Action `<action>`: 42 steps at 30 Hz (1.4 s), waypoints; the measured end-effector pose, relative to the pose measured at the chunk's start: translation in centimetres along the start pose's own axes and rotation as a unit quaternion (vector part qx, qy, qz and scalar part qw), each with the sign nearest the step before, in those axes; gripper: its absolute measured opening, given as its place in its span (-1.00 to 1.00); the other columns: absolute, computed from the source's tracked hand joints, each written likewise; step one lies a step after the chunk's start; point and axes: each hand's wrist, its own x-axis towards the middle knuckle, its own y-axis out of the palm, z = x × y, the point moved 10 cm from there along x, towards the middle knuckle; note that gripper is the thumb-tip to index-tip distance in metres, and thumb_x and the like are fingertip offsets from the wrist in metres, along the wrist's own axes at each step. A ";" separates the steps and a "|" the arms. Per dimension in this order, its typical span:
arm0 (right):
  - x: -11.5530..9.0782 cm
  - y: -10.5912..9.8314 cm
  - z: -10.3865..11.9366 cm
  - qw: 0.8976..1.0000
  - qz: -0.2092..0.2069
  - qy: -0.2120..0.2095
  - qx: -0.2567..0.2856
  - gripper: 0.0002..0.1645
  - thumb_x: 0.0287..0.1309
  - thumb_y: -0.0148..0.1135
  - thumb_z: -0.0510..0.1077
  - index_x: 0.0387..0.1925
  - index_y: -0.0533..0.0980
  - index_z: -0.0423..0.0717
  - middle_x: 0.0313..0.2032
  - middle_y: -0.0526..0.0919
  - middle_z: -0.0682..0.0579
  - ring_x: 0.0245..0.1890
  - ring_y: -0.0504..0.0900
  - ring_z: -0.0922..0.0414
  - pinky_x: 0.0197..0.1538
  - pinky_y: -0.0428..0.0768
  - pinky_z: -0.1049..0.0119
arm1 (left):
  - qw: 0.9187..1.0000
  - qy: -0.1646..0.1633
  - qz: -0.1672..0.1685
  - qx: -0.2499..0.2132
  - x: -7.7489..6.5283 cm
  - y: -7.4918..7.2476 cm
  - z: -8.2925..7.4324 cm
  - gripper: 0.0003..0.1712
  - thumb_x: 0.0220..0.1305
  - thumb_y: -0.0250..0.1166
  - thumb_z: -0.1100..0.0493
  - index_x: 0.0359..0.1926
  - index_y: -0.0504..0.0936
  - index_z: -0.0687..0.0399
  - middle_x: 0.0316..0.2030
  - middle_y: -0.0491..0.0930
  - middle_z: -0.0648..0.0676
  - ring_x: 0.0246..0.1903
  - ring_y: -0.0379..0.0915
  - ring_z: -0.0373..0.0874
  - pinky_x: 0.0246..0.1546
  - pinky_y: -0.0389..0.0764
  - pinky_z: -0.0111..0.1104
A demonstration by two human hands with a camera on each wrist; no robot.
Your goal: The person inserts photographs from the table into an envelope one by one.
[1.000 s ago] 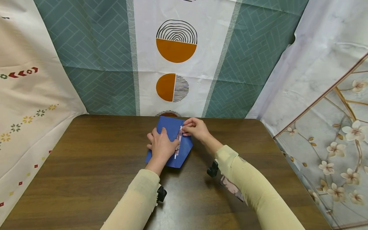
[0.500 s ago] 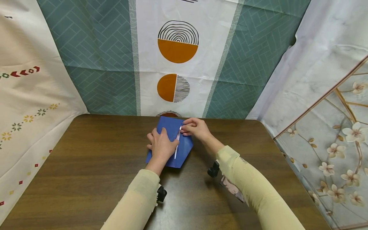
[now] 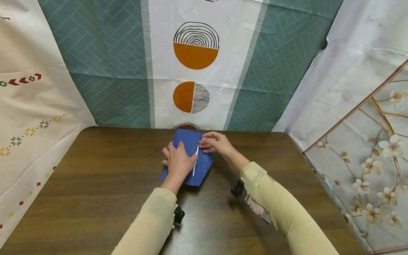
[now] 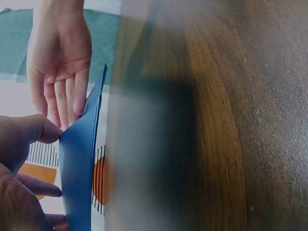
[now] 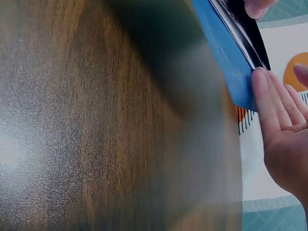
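A blue envelope (image 3: 204,164) with a pointed flap lies at the far middle of the table. A thin white edge of a photo-like print (image 3: 195,166) shows along its opening; the rest is hidden inside. My left hand (image 3: 178,161) rests on the envelope with fingers spread, its thumb at the opening. From the right, my right hand (image 3: 219,143) touches the print's far end with its fingertips. In the right wrist view, the fingers of the right hand (image 5: 284,125) lie nearly straight against the envelope's (image 5: 224,53) opening. Beside the envelope (image 4: 79,163) in the left wrist view is the left thumb.
Another photo-like print (image 3: 257,209) lies on the brown wooden table (image 3: 105,198), partly under the right forearm. Patterned cloth (image 3: 197,99) hangs at the table's back edge, with more cloth on both sides.
The print's pinkish face, visible a second ago, has gone into the envelope, leaving a white sliver. My right hand has shifted slightly left with it; my left hand has stayed put.
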 end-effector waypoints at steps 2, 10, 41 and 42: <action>0.0 0.0 -0.2 1.000 0.006 0.008 -0.006 -0.59 0.54 0.25 -0.18 0.26 0.51 -0.34 0.05 0.78 -0.28 -0.10 0.84 0.05 -0.05 0.79 0.09 | 1.000 -0.001 0.002 0.001 0.0 0.1 0.0 -0.04 0.36 0.46 -0.07 0.58 0.32 0.33 0.54 0.08 0.49 0.48 -0.06 0.45 0.23 0.27 0.46; -0.1 -0.3 0.0 1.000 0.009 0.011 -0.004 -0.58 0.54 0.25 -0.19 0.28 0.49 -0.33 0.11 0.75 -0.33 -0.10 0.83 0.04 -0.03 0.79 0.12 | 1.000 0.000 0.002 0.000 0.1 0.1 0.0 -0.05 0.35 0.46 -0.07 0.58 0.33 0.31 0.54 0.08 0.48 0.48 -0.07 0.45 0.22 0.28 0.46; -11.5 -13.6 -0.1 0.971 -0.008 -0.013 -0.238 -0.45 0.50 0.32 -0.18 0.31 0.43 -0.47 0.11 0.68 -0.48 0.07 0.76 -0.26 0.01 0.77 0.12 | 1.000 -0.003 0.013 0.004 1.0 0.0 1.4 -0.03 0.37 0.43 -0.06 0.59 0.27 0.34 0.57 0.01 0.50 0.50 -0.15 0.47 0.22 0.23 0.47; -12.0 -13.8 -0.2 0.968 -0.007 -0.012 -0.251 -0.45 0.50 0.32 -0.17 0.31 0.44 -0.46 0.09 0.70 -0.46 0.06 0.76 -0.26 0.00 0.77 0.13 | 1.000 -0.004 0.013 0.004 1.0 0.0 1.4 -0.03 0.37 0.43 -0.07 0.59 0.28 0.34 0.57 0.01 0.50 0.50 -0.15 0.47 0.22 0.23 0.47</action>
